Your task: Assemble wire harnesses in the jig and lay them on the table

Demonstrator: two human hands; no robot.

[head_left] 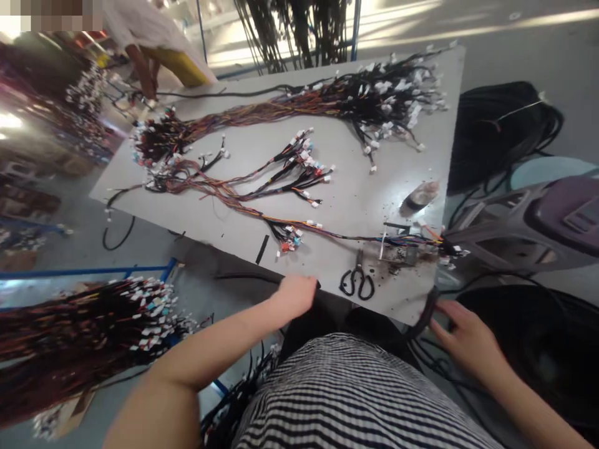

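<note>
My left hand rests at the near edge of the grey table, its fingers curled over the edge; what they hold is hidden. My right hand is below the table's near right corner, fingers closed around a black cable that runs up to that corner. Black scissors lie on the table between both hands. A wire harness with coloured wires and white connectors stretches across the table in front of me.
A large bundle of harnesses lies at the far side. A roll of tape sits near the right edge. More harness bundles hang at lower left. Black cable coils and a grey plastic part are at right. Another person stands at far left.
</note>
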